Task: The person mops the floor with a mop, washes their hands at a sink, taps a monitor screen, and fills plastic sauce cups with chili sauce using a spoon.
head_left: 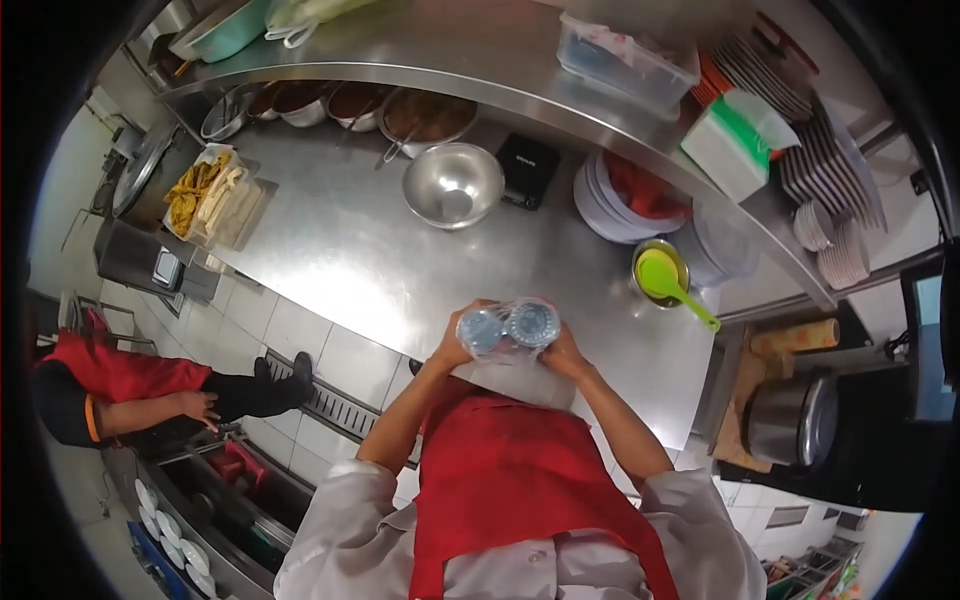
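Close to my chest, at the counter's front edge, I hold a wrapped pack of clear plastic cups (pixel 508 330), with two round ends facing up side by side. My left hand (pixel 456 338) is closed around its left side. Around the right side wraps my right hand (pixel 566 352). The undersides of both hands are partly hidden. Below the pack, a pale translucent mass (pixel 525 382), perhaps more of the plastic, shows against my red apron. Farther back on the counter stands a steel bowl (pixel 454 185), beside a black kitchen scale (pixel 528 170).
On the steel counter (pixel 350 255) are food containers (pixel 215 205) at left, white tubs (pixel 608 205) and a green ladle (pixel 665 280) at right. A shelf (pixel 420 80) overhangs the back. Another person (pixel 150 385) stands at left. A large pot (pixel 790 420) sits at right.
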The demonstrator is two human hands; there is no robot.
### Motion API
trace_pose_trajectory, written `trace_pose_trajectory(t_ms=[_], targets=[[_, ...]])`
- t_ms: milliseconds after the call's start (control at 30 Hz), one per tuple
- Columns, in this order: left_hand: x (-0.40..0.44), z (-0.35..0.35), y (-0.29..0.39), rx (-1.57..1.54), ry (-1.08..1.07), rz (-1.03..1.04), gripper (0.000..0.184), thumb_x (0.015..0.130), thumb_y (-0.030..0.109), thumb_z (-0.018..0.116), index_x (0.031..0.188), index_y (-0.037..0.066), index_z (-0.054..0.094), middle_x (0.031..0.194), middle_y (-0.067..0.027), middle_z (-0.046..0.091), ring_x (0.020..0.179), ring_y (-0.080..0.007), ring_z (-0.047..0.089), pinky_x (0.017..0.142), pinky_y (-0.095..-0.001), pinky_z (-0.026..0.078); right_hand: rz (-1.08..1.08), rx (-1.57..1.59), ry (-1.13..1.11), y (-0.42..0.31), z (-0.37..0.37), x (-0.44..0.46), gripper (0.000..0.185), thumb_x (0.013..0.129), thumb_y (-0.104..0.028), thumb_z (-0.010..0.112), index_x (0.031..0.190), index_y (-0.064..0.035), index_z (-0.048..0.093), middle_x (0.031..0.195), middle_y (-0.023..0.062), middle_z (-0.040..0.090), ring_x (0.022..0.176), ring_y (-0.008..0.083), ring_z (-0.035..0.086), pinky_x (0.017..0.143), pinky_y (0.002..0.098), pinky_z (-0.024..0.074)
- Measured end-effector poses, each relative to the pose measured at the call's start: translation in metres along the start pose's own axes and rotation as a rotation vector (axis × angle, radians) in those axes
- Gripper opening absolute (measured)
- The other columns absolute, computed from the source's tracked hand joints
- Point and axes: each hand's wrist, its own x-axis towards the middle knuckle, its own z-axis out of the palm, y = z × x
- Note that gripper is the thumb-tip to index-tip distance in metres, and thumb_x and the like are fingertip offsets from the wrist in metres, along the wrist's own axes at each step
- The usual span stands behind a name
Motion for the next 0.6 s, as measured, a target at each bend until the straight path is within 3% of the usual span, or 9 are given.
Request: trace_pose_trajectory(t_ms=[33,67,167,233,267,333,433,500,600], targets=[[0.000,0.001,0.003,0.065,-0.017,0.014,0.058,0.070,0.024,0.093,0.117,0.003,0.068,0.109,-0.0116,0.074,0.098,-0.0220,0.073,0.088,-0.0345,0.057,-0.050,-0.096,-0.035,0.015,0.002,0.003,0.075,0.082,-0.007,0.074,0.148,-0.0075,0.039,0.143,0.0176,0.052,0.139,0.0344,0.046,0.120,0.0486,0.0311],[-0.010,-0.001,-0.024,0.177,-0.136,-0.080,0.081,0.068,0.035,0.094,0.134,0.003,0.059,0.120,-0.0125,0.070,0.112,-0.0278,0.068,0.096,-0.0395,0.054,-0.101,-0.193,-0.068,0.026,0.003,0.008,0.075,0.082,-0.009,0.074,0.148,-0.0088,0.039,0.143,0.0178,0.052,0.141,0.0352,0.044,0.121,0.0509,0.0283],[-0.002,-0.006,0.025,0.131,-0.113,-0.216,0.086,0.069,0.033,0.094,0.139,0.004,0.055,0.125,-0.0131,0.068,0.120,-0.0294,0.064,0.104,-0.0420,0.049,-0.030,-0.386,-0.069,0.019,-0.007,-0.001,0.085,0.084,-0.017,0.076,0.155,-0.0120,0.029,0.150,0.0194,0.045,0.146,0.0363,0.035,0.122,0.0557,0.0218],[-0.003,-0.005,0.019,0.105,-0.131,-0.248,0.072,0.071,0.025,0.092,0.132,0.002,0.062,0.123,-0.0122,0.070,0.113,-0.0229,0.067,0.100,-0.0367,0.052,0.088,-0.479,-0.030,-0.015,-0.021,-0.009,0.097,0.084,-0.024,0.078,0.161,-0.0138,0.020,0.157,0.0209,0.038,0.151,0.0367,0.029,0.123,0.0582,0.0180],[-0.003,-0.004,0.018,0.093,-0.138,-0.263,0.065,0.072,0.020,0.092,0.128,0.002,0.065,0.122,-0.0118,0.071,0.109,-0.0196,0.069,0.098,-0.0341,0.053,0.038,-0.219,0.032,-0.055,-0.033,-0.016,0.098,0.083,-0.027,0.080,0.161,-0.0121,0.022,0.160,0.0196,0.033,0.151,0.0359,0.028,0.123,0.0541,0.0180],[0.000,-0.004,0.037,-0.106,-0.176,-0.333,0.078,0.071,0.026,0.091,0.138,0.004,0.057,0.132,-0.0128,0.065,0.124,-0.0264,0.059,0.109,-0.0389,0.043,-0.075,0.295,0.140,-0.143,-0.060,-0.028,0.100,0.082,-0.035,0.084,0.160,-0.0088,0.026,0.166,0.0171,0.024,0.153,0.0342,0.025,0.125,0.0458,0.0179],[-0.001,-0.001,0.033,-0.045,-0.286,-0.253,0.085,0.072,0.032,0.088,0.145,0.007,0.052,0.140,-0.0126,0.060,0.134,-0.0296,0.053,0.117,-0.0428,0.035,-0.245,0.081,0.123,-0.146,-0.067,-0.014,0.104,0.083,-0.027,0.082,0.160,-0.0035,0.016,0.157,0.0221,0.039,0.149,0.0327,0.034,0.123,0.0449,0.0233],[-0.008,0.004,0.028,0.156,-0.257,-0.126,0.087,0.072,0.037,0.089,0.145,0.007,0.052,0.140,-0.0137,0.060,0.136,-0.0288,0.050,0.118,-0.0441,0.033,-0.157,-0.011,0.079,-0.048,-0.029,-0.012,0.093,0.084,-0.025,0.081,0.156,-0.0036,0.026,0.147,0.0203,0.051,0.139,0.0332,0.048,0.117,0.0445,0.0343],[-0.009,0.005,0.026,0.438,-0.197,-0.047,0.091,0.069,0.035,0.093,0.143,0.002,0.052,0.143,-0.0170,0.057,0.140,-0.0293,0.046,0.119,-0.0449,0.033,-0.215,0.006,0.240,-0.017,-0.003,-0.017,0.077,0.086,-0.025,0.081,0.147,-0.0034,0.039,0.133,0.0182,0.061,0.125,0.0319,0.059,0.108,0.0439,0.0448]])
